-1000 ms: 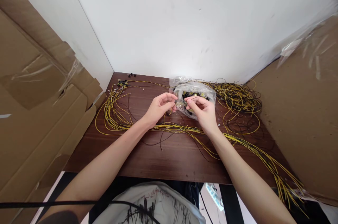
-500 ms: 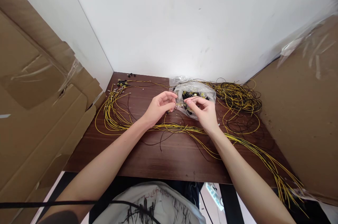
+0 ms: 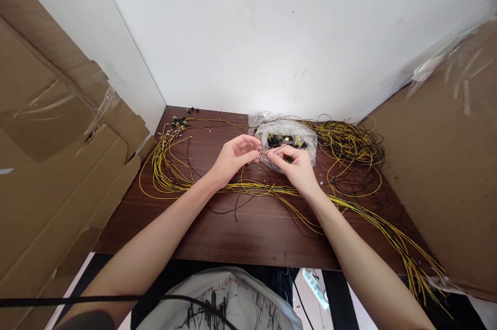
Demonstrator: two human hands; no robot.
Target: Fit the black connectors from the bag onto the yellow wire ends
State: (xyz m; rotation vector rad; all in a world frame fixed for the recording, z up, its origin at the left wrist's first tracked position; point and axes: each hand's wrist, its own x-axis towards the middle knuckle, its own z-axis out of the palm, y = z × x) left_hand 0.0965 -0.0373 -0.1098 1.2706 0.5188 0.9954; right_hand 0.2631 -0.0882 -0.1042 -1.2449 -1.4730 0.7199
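Note:
My left hand (image 3: 233, 158) and my right hand (image 3: 294, 165) meet above the middle of a dark wooden table (image 3: 252, 226). Both pinch a thin black wire (image 3: 263, 154) between thumb and fingers, the fingertips almost touching. Just behind them lies a clear plastic bag (image 3: 285, 138) with small black and yellow parts inside. Yellow wires (image 3: 171, 169) loop under and around both wrists.
A tangled heap of yellow and black wires (image 3: 349, 146) lies at the back right, and a bundle (image 3: 399, 242) runs off the front right edge. Small black parts (image 3: 180, 123) sit at the back left. Cardboard sheets (image 3: 50, 164) flank both sides; a white wall stands behind.
My right hand has moved slightly left, closing the gap to my left hand. The wires and the bag have stayed put.

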